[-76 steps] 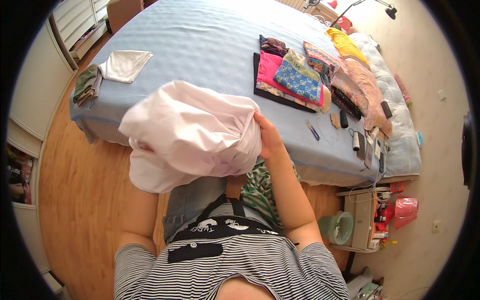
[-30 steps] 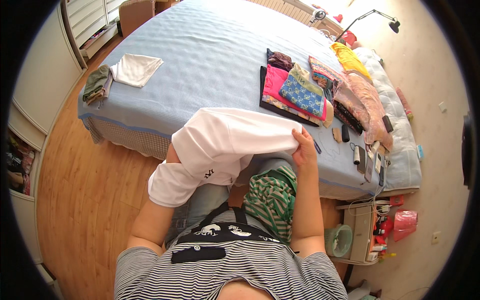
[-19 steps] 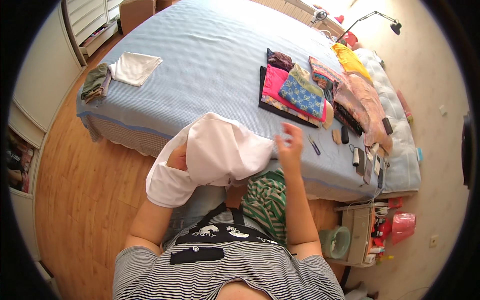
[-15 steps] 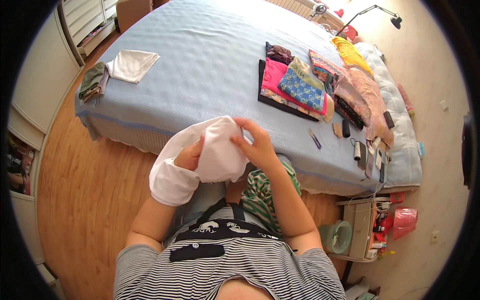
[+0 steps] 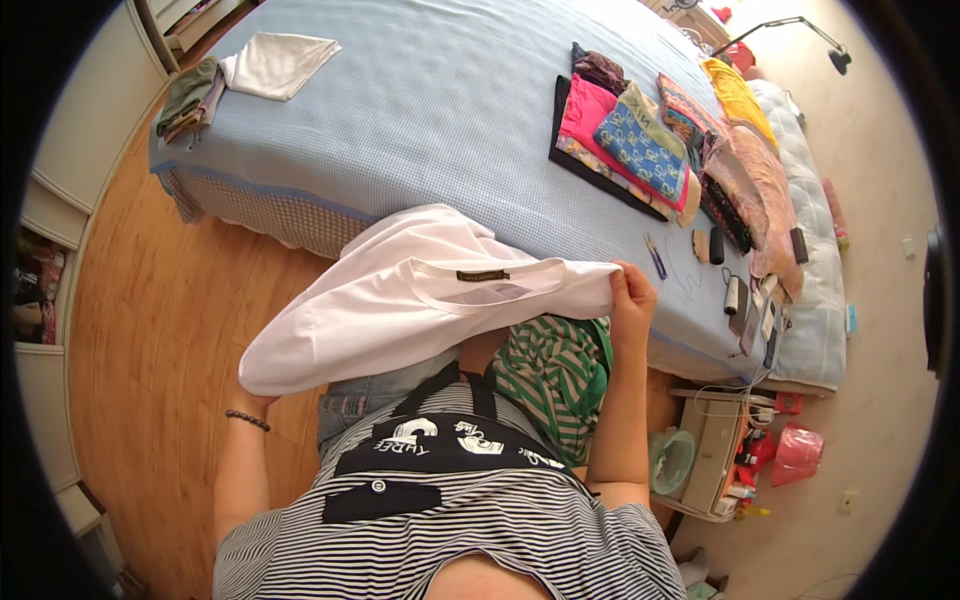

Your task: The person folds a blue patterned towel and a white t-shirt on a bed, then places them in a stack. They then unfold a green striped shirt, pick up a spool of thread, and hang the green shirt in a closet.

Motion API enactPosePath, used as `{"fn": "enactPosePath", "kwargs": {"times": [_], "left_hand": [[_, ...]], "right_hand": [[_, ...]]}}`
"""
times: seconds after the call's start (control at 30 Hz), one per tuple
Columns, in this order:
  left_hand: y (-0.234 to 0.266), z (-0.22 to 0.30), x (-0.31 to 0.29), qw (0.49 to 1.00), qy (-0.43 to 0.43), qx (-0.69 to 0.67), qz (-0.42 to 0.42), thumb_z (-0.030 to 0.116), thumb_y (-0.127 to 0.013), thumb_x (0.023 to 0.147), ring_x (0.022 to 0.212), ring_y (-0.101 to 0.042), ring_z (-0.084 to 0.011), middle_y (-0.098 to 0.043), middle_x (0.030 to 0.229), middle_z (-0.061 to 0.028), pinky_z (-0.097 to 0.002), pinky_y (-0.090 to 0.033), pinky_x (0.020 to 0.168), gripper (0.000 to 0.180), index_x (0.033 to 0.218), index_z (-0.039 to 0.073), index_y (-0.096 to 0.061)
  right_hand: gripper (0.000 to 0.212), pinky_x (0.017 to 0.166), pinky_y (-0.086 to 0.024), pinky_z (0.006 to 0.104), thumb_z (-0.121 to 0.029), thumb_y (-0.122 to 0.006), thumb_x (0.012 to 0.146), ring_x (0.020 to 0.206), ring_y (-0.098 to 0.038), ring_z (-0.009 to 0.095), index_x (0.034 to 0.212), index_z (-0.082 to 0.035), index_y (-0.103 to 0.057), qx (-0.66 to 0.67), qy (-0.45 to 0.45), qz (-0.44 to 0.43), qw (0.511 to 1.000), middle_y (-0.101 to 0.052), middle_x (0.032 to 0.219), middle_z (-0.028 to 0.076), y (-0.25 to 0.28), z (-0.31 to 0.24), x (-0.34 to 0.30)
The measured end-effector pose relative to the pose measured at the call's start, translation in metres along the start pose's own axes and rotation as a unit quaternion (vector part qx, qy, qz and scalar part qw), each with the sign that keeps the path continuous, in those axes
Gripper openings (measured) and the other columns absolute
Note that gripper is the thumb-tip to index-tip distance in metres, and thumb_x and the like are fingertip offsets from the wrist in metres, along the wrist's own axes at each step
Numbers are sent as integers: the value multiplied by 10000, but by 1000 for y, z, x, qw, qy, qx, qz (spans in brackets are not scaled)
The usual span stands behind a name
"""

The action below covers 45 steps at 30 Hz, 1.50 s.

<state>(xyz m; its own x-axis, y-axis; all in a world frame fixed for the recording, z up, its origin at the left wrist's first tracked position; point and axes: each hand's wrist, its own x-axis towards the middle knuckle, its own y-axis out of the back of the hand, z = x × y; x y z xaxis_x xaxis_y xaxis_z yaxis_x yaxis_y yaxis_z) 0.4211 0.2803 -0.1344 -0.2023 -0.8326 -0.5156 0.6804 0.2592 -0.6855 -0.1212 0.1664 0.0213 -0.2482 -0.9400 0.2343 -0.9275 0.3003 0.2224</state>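
Observation:
A white T-shirt point(image 5: 370, 320) is spread between my hands above my lap, its round neckline and dark label facing up. My right hand point(image 5: 632, 290) pinches its right end, fingers closed on the cloth. At the left end, the cloth covers my left hand point(image 5: 260, 400). Only its base shows below the fabric, beside a dark beaded bracelet point(image 5: 248, 420); its fingers are hidden. Green-and-white striped cloth point(image 5: 560, 385) lies bunched on my lap beneath the shirt.
A bed with a light blue cover point(image 5: 430, 130) stands ahead. On it lie a folded white cloth point(image 5: 280, 65), folded dark garments point(image 5: 188, 100), a colourful clothes pile point(image 5: 640, 145), scissors point(image 5: 655, 257) and small devices point(image 5: 745, 310). A bin point(image 5: 670, 462) stands at the right.
The white T-shirt was bunched around both hands and is now opened out sideways. My left hand has moved left and down, my right hand to the right. The view has shifted slightly.

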Motion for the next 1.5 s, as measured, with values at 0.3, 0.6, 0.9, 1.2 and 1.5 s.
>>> {"fn": "enactPosePath", "kwargs": {"times": [0.3,0.6,0.9,1.2,1.5], "left_hand": [[-80,9,54,790,-319,516,90,122,-611,870,785,-581,-161,-620,872,-92,-302,-481,708,172,973,-15,-620],[-223,-7,96,780,-309,538,-85,112,-730,749,812,-608,-204,-607,896,-85,-295,-496,748,235,938,-5,-654],[-230,-11,95,787,-241,562,-77,90,-657,804,755,-576,-111,-630,802,-31,-242,-459,677,137,883,-21,-667],[-243,-17,85,922,-83,356,-130,57,-629,846,734,-525,-37,-606,816,34,-181,-420,668,83,900,-2,-650],[-253,-37,85,948,-71,282,-130,63,-634,861,744,-522,-25,-602,820,35,-172,-422,677,81,911,-1,-640]], "right_hand": [[148,749,-425,221,-92,-587,911,814,-543,91,957,20,-671,1,-12,-11,1000,-637,886,21,2,-6,-12],[167,742,-421,224,-119,-572,924,809,-544,88,960,10,-671,-17,5,-17,1000,-639,874,18,-2,-28,-11],[177,656,-423,220,-113,-631,880,715,-520,76,979,30,-662,-75,-86,-153,982,-630,824,-7,8,-12,-18],[241,661,-465,302,-134,-682,786,771,-580,189,999,-24,-663,-312,12,-21,950,-577,835,88,43,16,16],[207,775,-469,421,-160,-699,746,886,-586,315,895,-25,-648,-618,31,109,778,-611,907,150,112,122,101]]}}
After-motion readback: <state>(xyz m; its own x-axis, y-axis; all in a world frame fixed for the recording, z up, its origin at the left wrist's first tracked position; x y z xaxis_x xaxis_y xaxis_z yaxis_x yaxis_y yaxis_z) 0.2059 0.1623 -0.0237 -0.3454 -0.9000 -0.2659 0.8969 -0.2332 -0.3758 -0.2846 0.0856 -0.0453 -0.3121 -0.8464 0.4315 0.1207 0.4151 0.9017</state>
